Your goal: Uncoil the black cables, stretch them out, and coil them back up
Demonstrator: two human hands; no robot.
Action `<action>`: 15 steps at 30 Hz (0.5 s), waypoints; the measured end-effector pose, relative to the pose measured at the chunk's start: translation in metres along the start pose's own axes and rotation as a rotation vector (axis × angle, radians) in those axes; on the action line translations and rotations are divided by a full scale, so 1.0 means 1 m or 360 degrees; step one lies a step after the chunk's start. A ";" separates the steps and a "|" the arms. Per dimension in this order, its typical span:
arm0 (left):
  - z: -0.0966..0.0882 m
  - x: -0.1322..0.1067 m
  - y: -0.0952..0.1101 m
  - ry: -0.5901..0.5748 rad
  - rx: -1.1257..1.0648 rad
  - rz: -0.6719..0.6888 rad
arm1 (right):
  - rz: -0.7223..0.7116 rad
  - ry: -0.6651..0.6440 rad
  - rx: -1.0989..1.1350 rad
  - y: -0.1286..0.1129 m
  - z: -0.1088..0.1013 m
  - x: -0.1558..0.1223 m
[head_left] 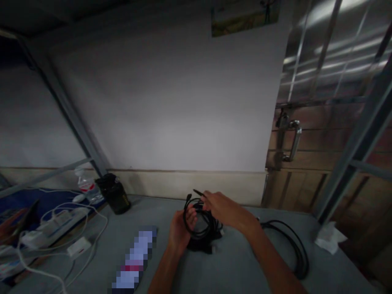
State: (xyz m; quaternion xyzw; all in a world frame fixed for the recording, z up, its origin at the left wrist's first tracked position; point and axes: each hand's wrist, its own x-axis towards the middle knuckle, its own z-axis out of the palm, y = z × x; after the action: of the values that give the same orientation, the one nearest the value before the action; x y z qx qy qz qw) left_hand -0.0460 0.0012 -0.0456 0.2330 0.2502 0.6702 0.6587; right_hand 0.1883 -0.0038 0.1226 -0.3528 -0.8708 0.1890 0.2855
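A black cable (200, 235), wound into a loose coil, is held up over the grey tabletop. The fingers of my left hand (183, 225) curl round the coil's left side. At its upper right, my right hand (221, 207) pinches a part of the cable, and a thin dark end sticks out to the left of those fingers. A small connector (189, 197) stands up at the top left of the coil. Below lie more dark cable pieces with a plug (211, 248), partly hidden by the coil and blurred.
Another black cable (298, 249) lies looped at right, near crumpled white tissue (330, 237). A blurred-out phone-like object (134, 261) lies left of my hands. Further left are a black container (114, 195), a bottle (87, 185), a power strip (58, 224) and white cords. Bed-frame posts flank the tabletop.
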 end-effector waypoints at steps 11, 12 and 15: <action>-0.006 0.005 0.007 0.0010 -0.0005 -0.0044 | -0.0126 0.1835 0.0984 -0.020 -0.150 -0.063; -0.007 0.005 0.007 0.0000 -0.0002 -0.0041 | -0.0197 0.2006 0.1065 -0.024 -0.158 -0.072; -0.011 0.007 0.006 -0.0033 -0.0005 -0.0034 | -0.0290 0.2378 0.1178 -0.029 -0.177 -0.098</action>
State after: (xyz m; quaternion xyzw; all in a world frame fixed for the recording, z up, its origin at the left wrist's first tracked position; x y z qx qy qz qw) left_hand -0.0572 0.0074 -0.0502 0.2363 0.2449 0.6612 0.6686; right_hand 0.3428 -0.0723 0.2378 -0.1969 -0.3593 0.1553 0.8989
